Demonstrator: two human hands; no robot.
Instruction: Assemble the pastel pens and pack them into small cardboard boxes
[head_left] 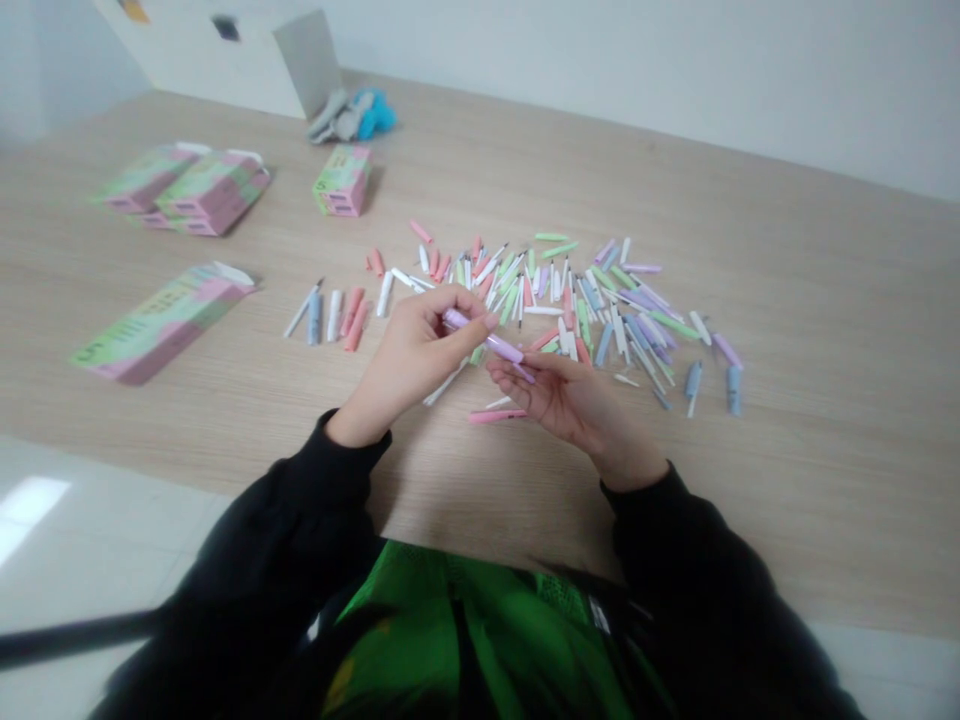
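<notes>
Left hand (426, 345) pinches slim lilac plastic-looking pen (504, 348); right hand (568, 402) half-curled at 4-o'clock end (can't tell grip). Likely light, stiff; hold mid-barrel.

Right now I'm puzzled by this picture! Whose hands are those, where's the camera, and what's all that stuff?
There's no machine here, just a person's two bare hands. The camera is worn on that person's head, looking forward and down. The left hand holds a purple pen, and the right hand is at its lower end. On the table lie lots of colourful pen pieces. Pink-and-green boxes are towards the left.
</notes>
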